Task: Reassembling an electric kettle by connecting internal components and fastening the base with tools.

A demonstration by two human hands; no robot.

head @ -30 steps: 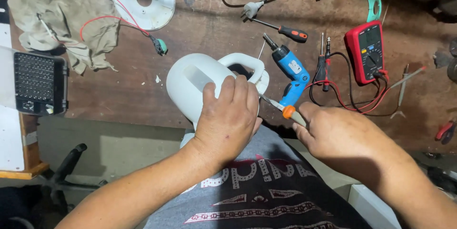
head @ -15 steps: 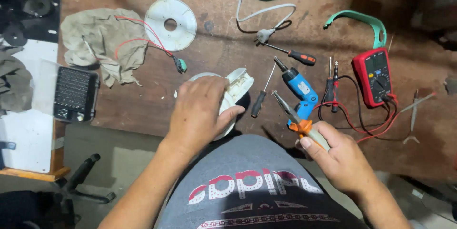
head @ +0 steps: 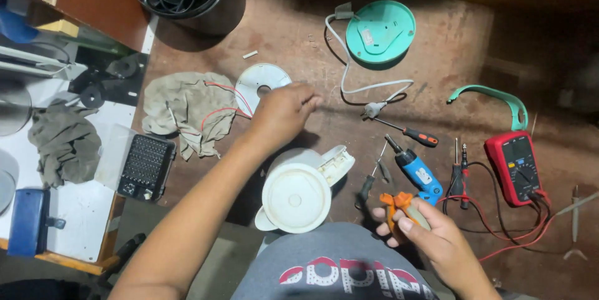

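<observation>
Worn brown workbench, white kettle (head: pixel 298 195) between hands, left hand (head: pixel 284 111) unclenched above it, right hand (head: pixel 424 231) grasping orange-handled pliers (head: pixel 399 208)

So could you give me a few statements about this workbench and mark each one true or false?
1. The right hand holds an orange-handled tool. True.
2. The left hand rests on the white kettle. False: it is stretched out over the table beyond the kettle, near the white disc, and does not touch the kettle.
3. The white kettle stands upside down, its round base facing the camera. True.
4. The red multimeter lies to the left of the kettle. False: it lies far to the right, with its leads trailing beside it.
5. The teal round base has a white cord attached. True.
</observation>
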